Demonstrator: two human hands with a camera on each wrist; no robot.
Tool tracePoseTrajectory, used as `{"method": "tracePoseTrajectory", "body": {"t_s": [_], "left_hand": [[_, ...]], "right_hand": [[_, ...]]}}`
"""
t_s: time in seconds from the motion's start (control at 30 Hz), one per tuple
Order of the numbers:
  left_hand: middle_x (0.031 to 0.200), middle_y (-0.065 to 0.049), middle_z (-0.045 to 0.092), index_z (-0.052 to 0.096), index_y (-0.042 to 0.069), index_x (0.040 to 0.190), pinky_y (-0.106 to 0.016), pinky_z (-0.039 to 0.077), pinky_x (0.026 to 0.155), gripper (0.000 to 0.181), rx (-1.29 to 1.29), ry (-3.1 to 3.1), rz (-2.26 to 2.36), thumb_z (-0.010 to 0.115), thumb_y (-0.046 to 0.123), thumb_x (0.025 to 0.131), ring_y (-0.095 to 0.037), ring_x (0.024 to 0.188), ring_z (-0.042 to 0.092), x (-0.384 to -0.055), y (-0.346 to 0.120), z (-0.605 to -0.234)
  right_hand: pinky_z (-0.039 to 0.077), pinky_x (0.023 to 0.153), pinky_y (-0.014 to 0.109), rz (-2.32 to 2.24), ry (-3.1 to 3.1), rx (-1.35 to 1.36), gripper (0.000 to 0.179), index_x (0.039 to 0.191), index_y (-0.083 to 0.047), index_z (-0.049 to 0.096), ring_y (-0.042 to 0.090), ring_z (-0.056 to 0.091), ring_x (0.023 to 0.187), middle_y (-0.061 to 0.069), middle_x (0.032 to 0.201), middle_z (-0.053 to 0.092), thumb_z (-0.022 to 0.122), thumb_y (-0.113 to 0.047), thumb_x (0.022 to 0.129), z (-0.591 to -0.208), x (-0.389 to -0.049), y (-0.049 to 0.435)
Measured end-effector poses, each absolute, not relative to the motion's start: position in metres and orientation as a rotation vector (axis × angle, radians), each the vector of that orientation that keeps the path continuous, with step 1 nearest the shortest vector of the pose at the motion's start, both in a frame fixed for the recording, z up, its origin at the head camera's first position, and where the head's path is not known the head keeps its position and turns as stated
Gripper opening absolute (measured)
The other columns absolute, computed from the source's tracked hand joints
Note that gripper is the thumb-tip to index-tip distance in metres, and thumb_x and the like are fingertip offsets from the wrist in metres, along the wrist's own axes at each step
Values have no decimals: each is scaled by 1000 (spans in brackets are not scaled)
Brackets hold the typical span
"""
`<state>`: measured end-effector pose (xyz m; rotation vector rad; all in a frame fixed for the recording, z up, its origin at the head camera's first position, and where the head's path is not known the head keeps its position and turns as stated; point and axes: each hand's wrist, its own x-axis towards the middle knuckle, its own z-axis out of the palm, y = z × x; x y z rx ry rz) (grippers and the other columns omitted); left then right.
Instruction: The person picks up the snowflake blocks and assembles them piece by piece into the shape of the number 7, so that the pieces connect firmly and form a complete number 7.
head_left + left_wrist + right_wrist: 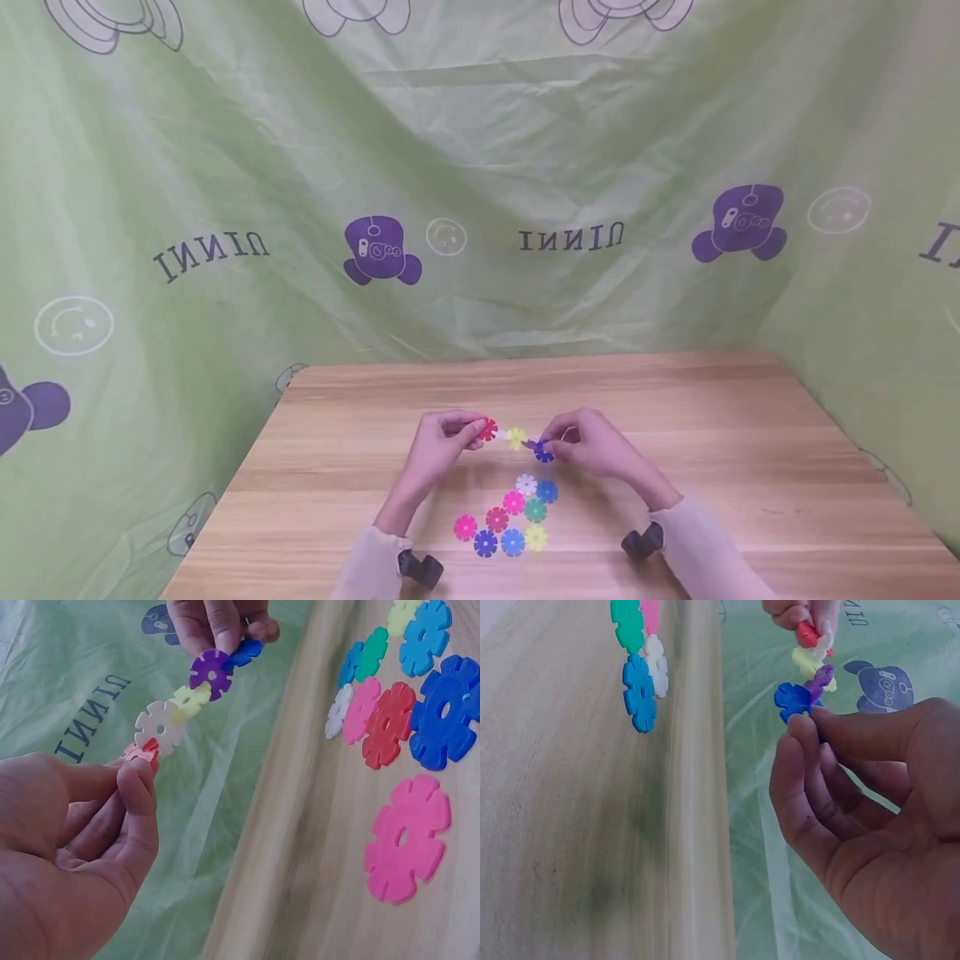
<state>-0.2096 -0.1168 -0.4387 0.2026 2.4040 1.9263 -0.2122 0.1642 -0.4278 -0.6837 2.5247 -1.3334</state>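
Note:
A chain of interlocked plastic snowflake discs hangs between my hands above the table. Its red disc [488,429] is pinched by my left hand [444,446] between thumb and fingers. A white disc [159,726], a yellow disc [516,438] and a purple disc [211,674] follow along the chain. At the other end, my right hand [596,443] pinches the dark blue disc [792,700] with thumb and fingertips. Fingers partly cover both end discs.
Several loose discs lie on the wooden table [337,467] below the hands, among them a pink disc [466,527], a green disc [536,510] and a blue disc [513,542]. A green printed curtain [480,308] hangs behind the table and along its sides.

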Motion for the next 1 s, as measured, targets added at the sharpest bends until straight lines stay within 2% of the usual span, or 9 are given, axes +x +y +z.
{"method": "tracePoseTrajectory", "body": {"t_s": [0.1, 0.2, 0.33, 0.5, 0.63, 0.83, 1.0], "left_hand": [[106, -18, 80, 77, 1, 117, -28, 65, 79, 23, 184, 2385, 1911, 73, 14, 99, -16, 82, 75, -208, -117, -443], [107, -18, 80, 75, 1, 120, -36, 66, 83, 25, 182, 2365, 1885, 71, 15, 100, -26, 89, 77, -205, -117, -448], [111, -16, 80, 74, 3, 122, -36, 65, 86, 31, 191, 2370, 1866, 75, 22, 97, -33, 102, 76, -203, -116, -453], [112, -13, 78, 72, 3, 125, -29, 61, 90, 38, 190, 2406, 1826, 79, 23, 94, -23, 104, 73, -202, -114, -457], [113, -13, 78, 72, 2, 124, -31, 61, 92, 35, 206, 2440, 1773, 77, 20, 95, -21, 105, 73, -201, -110, -460], [119, -17, 77, 74, 2, 123, -35, 63, 80, 27, 350, 2409, 1664, 73, 15, 99, -24, 103, 72, -199, -93, -459], [104, -2, 78, 77, 10, 117, -30, 60, 78, 23, 450, 2467, 1379, 76, 21, 96, -14, 93, 69, -196, -81, -457]], "right_hand": [[61, 69, 24, -1358, 2519, -659, 10, 102, -7, 78, 20, 72, 80, 4, 91, 76, 72, -3, 95, -429, -210, 164], [61, 69, 24, -1359, 2509, -642, 10, 102, -6, 77, 17, 72, 80, 4, 92, 76, 71, -2, 95, -430, -208, 164], [61, 70, 23, -1375, 2499, -610, 12, 102, -6, 77, 19, 73, 83, 5, 94, 76, 69, -1, 95, -432, -208, 165], [65, 71, 30, -1430, 2478, -549, 13, 104, -2, 76, 25, 75, 84, 9, 95, 74, 67, 1, 95, -435, -209, 169], [66, 72, 40, -1471, 2471, -492, 14, 106, 0, 75, 25, 74, 79, 10, 93, 73, 66, 1, 94, -433, -213, 171], [66, 75, 41, -1513, 2488, -456, 16, 109, 2, 74, 23, 75, 80, 12, 96, 75, 67, -1, 95, -425, -218, 172], [67, 77, 39, -1550, 2496, -398, 17, 112, 2, 73, 27, 77, 82, 13, 97, 75, 69, -2, 96, -423, -220, 175]]}}
